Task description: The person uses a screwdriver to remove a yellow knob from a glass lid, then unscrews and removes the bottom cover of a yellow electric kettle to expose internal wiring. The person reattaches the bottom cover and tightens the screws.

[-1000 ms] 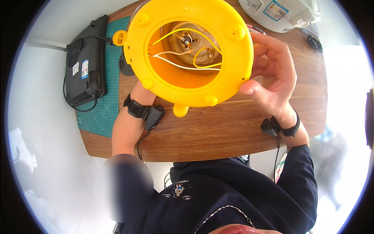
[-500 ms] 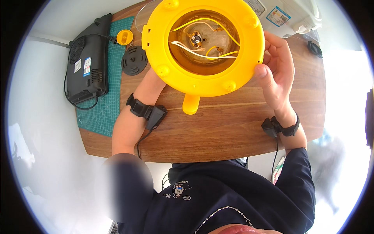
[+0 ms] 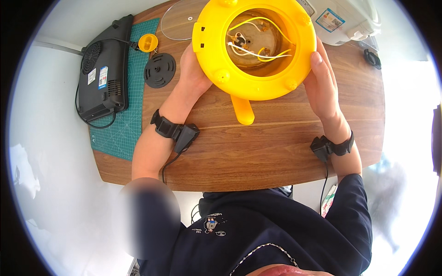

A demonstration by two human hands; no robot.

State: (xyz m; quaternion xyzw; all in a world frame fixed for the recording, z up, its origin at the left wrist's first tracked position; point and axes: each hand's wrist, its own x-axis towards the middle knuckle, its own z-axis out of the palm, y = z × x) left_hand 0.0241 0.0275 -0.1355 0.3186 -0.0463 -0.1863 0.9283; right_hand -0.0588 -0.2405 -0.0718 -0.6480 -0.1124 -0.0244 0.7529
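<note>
My left hand point(image 3: 194, 71) and my right hand point(image 3: 323, 85) hold a yellow electric cooking pot point(image 3: 258, 88) between them, bottom side up, above the far part of the table. Its base is uncovered. A metal underside point(image 3: 253, 51) with white and yellow wires point(image 3: 262, 56) running across it shows inside the round opening. The pot's yellow handle point(image 3: 243, 110) points toward me. My right thumb rests along the outer rim. The left fingertips are hidden behind the pot. A black slotted disc point(image 3: 159, 70) lies on the table, left of my left hand.
A black appliance point(image 3: 103, 78) with a vent and cord stands on a green cutting mat point(image 3: 126, 124) at left. By the disc sits a small yellow round part point(image 3: 148, 43). A clear glass lid point(image 3: 177, 23) lies behind my left hand. A white appliance point(image 3: 343, 20) occupies the far right.
The pot has shifted right and slightly away from me, turning a little. My left hand now shows at its side, and more of the glass lid is visible.
</note>
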